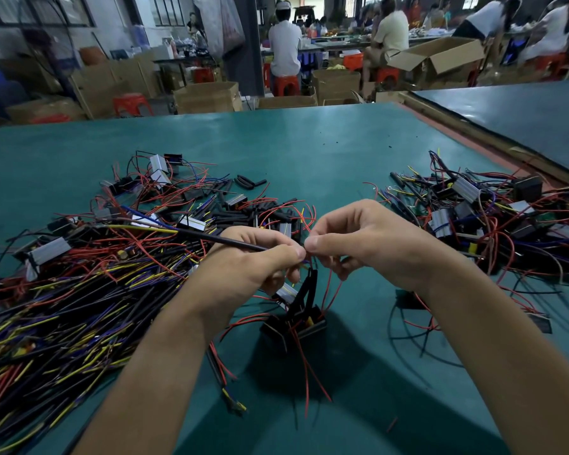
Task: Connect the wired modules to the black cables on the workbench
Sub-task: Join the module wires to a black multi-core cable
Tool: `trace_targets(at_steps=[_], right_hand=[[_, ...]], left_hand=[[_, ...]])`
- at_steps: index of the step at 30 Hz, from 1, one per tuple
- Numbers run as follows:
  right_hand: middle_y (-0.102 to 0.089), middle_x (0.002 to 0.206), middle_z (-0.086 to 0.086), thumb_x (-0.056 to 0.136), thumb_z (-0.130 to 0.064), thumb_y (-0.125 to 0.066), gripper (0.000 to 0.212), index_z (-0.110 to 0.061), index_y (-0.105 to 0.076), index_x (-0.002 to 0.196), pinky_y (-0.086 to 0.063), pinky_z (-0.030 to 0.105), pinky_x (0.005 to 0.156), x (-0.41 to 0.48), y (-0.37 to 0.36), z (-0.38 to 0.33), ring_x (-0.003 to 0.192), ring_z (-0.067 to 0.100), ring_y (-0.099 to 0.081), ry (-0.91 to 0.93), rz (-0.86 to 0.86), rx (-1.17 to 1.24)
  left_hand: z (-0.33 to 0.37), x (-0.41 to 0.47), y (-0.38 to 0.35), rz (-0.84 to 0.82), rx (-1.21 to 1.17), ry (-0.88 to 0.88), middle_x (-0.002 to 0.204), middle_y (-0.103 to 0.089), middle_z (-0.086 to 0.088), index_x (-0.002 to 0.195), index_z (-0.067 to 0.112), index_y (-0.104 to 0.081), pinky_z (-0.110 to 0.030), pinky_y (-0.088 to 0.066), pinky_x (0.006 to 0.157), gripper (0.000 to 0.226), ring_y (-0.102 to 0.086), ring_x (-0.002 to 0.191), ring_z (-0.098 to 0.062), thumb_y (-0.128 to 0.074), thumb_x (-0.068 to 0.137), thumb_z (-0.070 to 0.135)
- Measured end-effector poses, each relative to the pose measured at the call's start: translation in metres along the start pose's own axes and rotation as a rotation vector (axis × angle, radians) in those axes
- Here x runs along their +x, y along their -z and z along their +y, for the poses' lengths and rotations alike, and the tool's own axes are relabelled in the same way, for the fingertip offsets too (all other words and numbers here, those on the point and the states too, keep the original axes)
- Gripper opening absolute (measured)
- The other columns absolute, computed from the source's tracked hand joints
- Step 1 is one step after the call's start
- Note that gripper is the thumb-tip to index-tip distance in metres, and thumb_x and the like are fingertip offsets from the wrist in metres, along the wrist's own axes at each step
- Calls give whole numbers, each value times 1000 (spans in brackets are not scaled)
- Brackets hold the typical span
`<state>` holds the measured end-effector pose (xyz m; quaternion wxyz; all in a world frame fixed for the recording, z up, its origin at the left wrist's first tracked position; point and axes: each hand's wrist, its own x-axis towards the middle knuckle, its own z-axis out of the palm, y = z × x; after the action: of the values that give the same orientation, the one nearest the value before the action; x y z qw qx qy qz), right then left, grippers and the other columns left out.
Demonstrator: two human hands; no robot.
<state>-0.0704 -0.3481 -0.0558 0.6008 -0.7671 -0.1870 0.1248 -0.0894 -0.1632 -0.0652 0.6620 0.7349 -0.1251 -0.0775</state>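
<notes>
My left hand [260, 257] pinches a thin black cable [217, 239] that runs up and left toward the pile. My right hand [352, 244] meets it thumb to thumb and pinches fine wire ends at the cable's tip. Below the fingers hangs a dark wired module [296, 323] with red wires, resting on the green workbench [309, 152]. A second silver module [286, 293] shows under my left palm. The joint itself is hidden by my fingertips.
A big heap of black cables with yellow, blue and red ends [63, 297] fills the left. Short black sleeves [240, 215] lie behind my hands. A pile of wired modules [480, 218] lies at the right. People sit at benches far behind.
</notes>
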Motion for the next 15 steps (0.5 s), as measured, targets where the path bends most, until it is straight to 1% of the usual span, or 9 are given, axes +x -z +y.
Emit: trace_targets(at_steps=[3, 6, 9, 11, 13, 15], right_hand=[[-63, 64, 2, 87, -4, -68, 11, -7, -67, 77, -47, 21, 49, 1, -2, 1, 53, 9, -53, 99, 51, -41], [-66, 63, 3, 86, -1, -70, 7, -1, -70, 78, -48, 22, 49, 2, -2, 3, 51, 8, -54, 194, 91, -92], [-68, 63, 3, 83, -1, -73, 5, -1, -72, 79, -46, 26, 52, 2, -2, 4, 51, 8, -54, 250, 114, -124], [-70, 63, 1, 83, -2, -75, 5, -3, -73, 78, -47, 24, 53, 3, -3, 5, 51, 5, -56, 275, 129, -151], [-70, 62, -2, 83, -5, -75, 7, -8, -74, 76, -47, 23, 54, 4, -3, 6, 52, 3, -57, 295, 145, -199], [-71, 64, -2, 83, -9, -76, 7, -11, -76, 77, -48, 27, 55, 4, -4, 6, 54, 5, -57, 311, 158, -266]], left_hand=[[-1, 1, 1, -9, -5, -3, 55, -60, -6, 67, 9, -72, -18, -34, 43, 13, -41, 47, -11, -69, 80, 6], [-3, 2, 3, -2, -1, -2, 56, -61, -6, 68, 9, -72, -19, -34, 44, 15, -41, 47, -11, -68, 82, 4], [-3, 2, 3, 1, -12, 13, 55, -59, -5, 67, 12, -72, -18, -33, 46, 8, -41, 46, -11, -67, 73, 14], [-3, 2, 3, 7, -22, 12, 55, -59, -5, 66, 12, -72, -19, -33, 46, 9, -41, 46, -11, -66, 71, 17], [-4, 2, 3, 17, -30, 7, 55, -59, -6, 67, 11, -72, -19, -33, 45, 9, -41, 46, -11, -66, 71, 16], [-4, 2, 4, 29, -33, -2, 55, -59, -7, 67, 10, -72, -18, -34, 44, 10, -41, 45, -11, -68, 76, 10]])
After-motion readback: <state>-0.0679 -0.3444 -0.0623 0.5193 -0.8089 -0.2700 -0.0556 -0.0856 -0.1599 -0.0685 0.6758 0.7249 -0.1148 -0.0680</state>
